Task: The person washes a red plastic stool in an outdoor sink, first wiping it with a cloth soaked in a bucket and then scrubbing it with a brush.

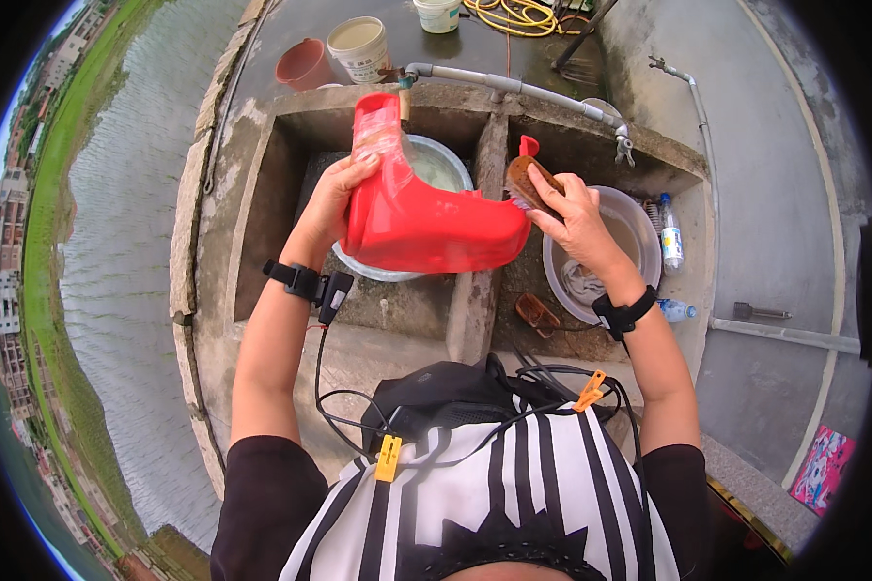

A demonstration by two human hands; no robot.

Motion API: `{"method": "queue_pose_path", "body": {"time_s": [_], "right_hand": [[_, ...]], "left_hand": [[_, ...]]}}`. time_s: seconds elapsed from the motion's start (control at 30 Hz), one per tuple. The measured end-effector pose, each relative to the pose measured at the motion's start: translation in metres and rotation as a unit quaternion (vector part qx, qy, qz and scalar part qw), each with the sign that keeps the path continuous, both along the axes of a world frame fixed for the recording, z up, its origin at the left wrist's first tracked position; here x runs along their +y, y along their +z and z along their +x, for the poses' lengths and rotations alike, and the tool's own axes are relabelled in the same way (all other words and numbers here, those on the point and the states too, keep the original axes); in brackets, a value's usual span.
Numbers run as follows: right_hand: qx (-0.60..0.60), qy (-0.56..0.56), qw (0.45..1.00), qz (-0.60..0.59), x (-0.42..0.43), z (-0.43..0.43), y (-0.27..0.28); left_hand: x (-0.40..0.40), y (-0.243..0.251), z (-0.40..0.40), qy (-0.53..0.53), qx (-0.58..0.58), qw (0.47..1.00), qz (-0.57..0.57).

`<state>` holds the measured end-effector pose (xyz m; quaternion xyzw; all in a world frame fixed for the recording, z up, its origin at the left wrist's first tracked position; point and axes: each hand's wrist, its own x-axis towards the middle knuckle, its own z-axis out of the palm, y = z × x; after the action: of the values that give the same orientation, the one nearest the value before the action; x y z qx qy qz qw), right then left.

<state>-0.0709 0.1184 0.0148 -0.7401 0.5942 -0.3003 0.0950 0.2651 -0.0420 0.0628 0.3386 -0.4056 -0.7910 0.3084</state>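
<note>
My left hand [343, 192] grips the left side of a red moulded plastic piece [436, 225], holding it up over a divided concrete washing trough. What looks like clear tape wraps the narrow raised part of the piece. My right hand [574, 218] holds a wooden scrubbing brush [534, 178], its bristles at the right end of the red plastic. Behind the brush a small red tip [529, 145] shows; whether it belongs to the same piece I cannot tell. Partly hidden below the plastic, a metal basin [454, 163] of water sits in the left compartment.
In the right compartment are a plastic basin [654, 247] with cloudy water and a cloth [581, 282], a second brush [537, 315] and plastic bottles [671, 236]. A pipe with taps [509, 83] crosses the trough's back wall. Buckets [360, 54] and a yellow hose [516, 18] lie beyond.
</note>
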Motion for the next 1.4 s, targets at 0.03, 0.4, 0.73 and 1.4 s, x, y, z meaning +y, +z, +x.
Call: {"method": "queue_pose_path", "body": {"time_s": [0.03,0.4,0.73,1.4], "right_hand": [[0.001,-0.016,1.0,0.007,0.001,-0.001,-0.002],[-0.154,-0.159,0.967,-0.124,-0.002,0.016,0.02],[0.054,-0.067,0.98,-0.178,-0.019,0.1,0.09],[0.056,-0.212,0.966,-0.141,-0.033,0.06,0.068]], "left_hand": [[-0.001,0.003,-0.004,0.001,0.002,1.0,-0.001],[0.015,0.021,-0.044,0.099,0.14,0.981,0.087],[0.033,0.017,-0.07,0.196,0.149,0.965,0.094],[0.044,0.013,-0.06,0.223,0.146,0.959,0.093]]}}
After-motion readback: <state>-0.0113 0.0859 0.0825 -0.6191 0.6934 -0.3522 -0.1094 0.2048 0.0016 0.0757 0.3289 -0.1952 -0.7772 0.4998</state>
